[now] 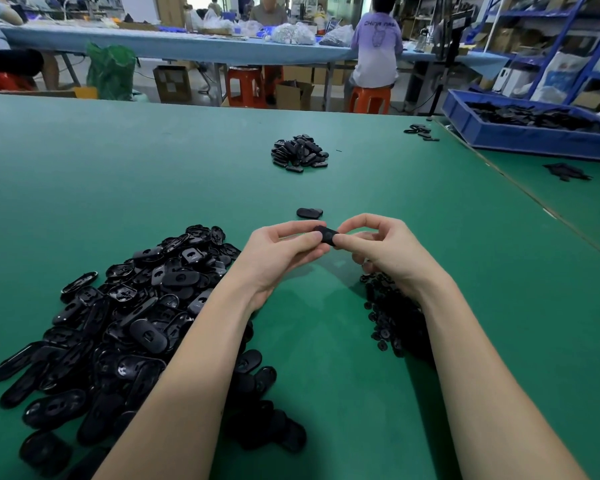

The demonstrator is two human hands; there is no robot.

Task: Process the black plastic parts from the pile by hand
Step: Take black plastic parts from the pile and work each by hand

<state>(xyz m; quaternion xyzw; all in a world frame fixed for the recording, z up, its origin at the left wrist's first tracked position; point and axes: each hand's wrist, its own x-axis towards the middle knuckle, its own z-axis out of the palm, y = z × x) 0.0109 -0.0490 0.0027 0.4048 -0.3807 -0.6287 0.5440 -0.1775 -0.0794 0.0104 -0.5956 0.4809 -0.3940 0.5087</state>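
One black oval plastic part [327, 234] is held above the green table between both hands. My left hand [278, 255] pinches its left end, and my right hand [383, 249] pinches its right end. A big pile of black oval parts [125, 323] lies at the near left, partly under my left forearm. A heap of small round black pieces [392, 317] sits under my right wrist. A single oval part [309, 213] rests just beyond my hands. Further back lies a smaller pile of oval parts [299, 153].
The green table [118, 174] stretches wide. A blue bin [534, 128] full of black parts stands at the far right, with a few loose parts [420, 130] and black scraps [567, 172] near it. People sit on orange stools [369, 98] at a long bench behind.
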